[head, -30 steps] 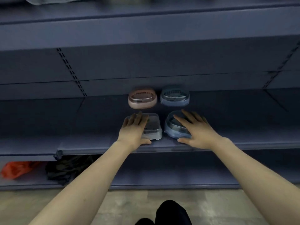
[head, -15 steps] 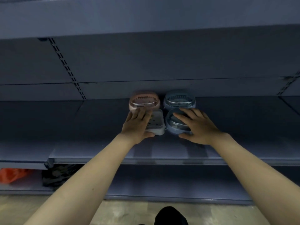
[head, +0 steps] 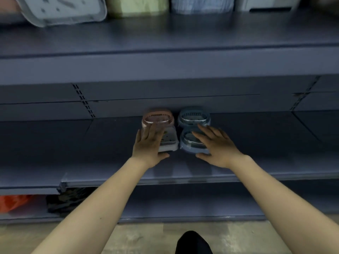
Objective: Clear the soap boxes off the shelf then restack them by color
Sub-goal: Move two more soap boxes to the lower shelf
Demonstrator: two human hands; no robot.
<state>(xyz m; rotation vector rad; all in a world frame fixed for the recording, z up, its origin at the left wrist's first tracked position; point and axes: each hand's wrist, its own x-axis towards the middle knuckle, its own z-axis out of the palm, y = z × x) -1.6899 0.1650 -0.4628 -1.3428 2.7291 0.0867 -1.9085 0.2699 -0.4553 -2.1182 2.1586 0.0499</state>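
Several soap boxes sit in a tight block on the dark grey shelf [head: 110,143]. A pink soap box [head: 158,117] and a blue soap box [head: 194,117] stand at the back against the wall. In front of them lie a grey soap box [head: 169,141] and a second blue soap box [head: 190,143]. My left hand [head: 148,145] rests flat on the grey box, fingers spread, thumb at its front edge. My right hand [head: 214,145] lies over the front blue box the same way. Neither box is lifted.
An upper shelf [head: 165,57] overhangs the boxes, carrying plastic containers [head: 62,8] in white, green and blue. Below, on the bottom shelf at left, lie an orange bag [head: 12,202] and a dark bundle [head: 66,200]. Beige floor lies underneath me.
Both hands have pushed the grey and front blue boxes back from the shelf's front edge until they sit against the pink and rear blue boxes. The camera has tilted up.
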